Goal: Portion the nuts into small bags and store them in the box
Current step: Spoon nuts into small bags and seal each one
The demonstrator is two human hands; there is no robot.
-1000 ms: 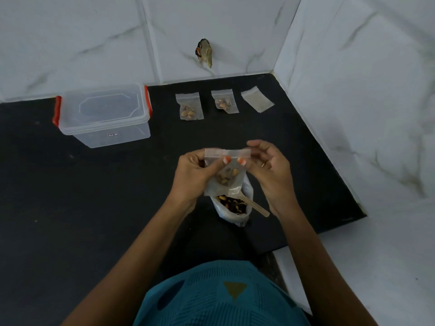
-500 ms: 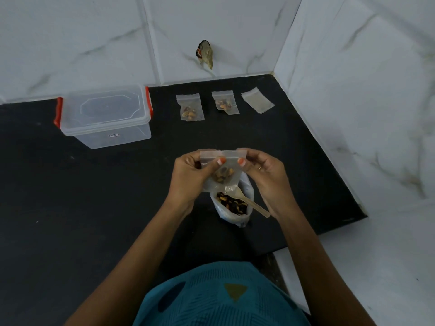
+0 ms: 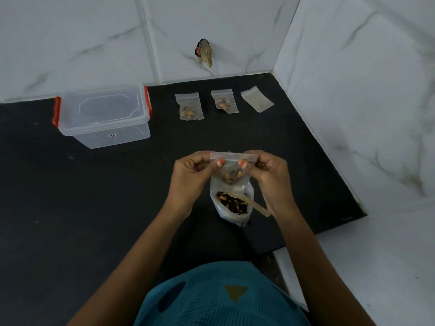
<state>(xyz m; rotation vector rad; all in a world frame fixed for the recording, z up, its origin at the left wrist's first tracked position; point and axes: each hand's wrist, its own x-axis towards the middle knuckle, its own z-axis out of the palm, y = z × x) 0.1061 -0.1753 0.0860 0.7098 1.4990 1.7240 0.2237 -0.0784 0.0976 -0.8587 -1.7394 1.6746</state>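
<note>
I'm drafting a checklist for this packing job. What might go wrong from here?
Left hand and right hand pinch the top of the small bag; a partly pressed seal might leak nuts later. The handle of the spoon juts from the open nut pouch near the right wrist; a bump may tip it.

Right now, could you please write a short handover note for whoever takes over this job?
Left hand and right hand each pinch a top corner of the held bag, nuts inside; seal unclear.
It hangs above the open nut sack, spoon inside, on the counter.
At the back: two filled bags, one empty bag; box at back left, lid on.
Done: three bags hold nuts.
Left: close this one, fill the empty bag, open the box, store all four.
</note>
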